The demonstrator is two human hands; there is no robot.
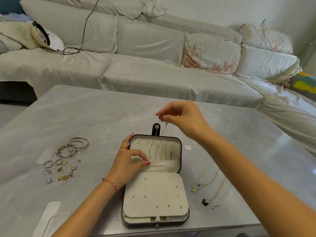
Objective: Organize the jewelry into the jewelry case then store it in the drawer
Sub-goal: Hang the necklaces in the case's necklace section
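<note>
An open dark jewelry case (pixel 178 152) with a cream lining lies at the table's front middle. Its lid holds several thin chains on hooks above a cream pocket (pixel 164 165). The lower half carries an earring panel (pixel 154 195) with small studs. My right hand (pixel 183 118) pinches a thin necklace chain (pixel 158 129) above the lid, and the chain hangs down into the lid. My left hand (pixel 128 165) grips the lid's left edge and pinches the pocket's top edge.
Bangles (pixel 75 147), rings and earrings (pixel 59 170) lie loose at the left of the grey table (pixel 85 117). More necklaces (pixel 212 190) lie right of the case. A covered sofa (pixel 153 57) stands behind the table.
</note>
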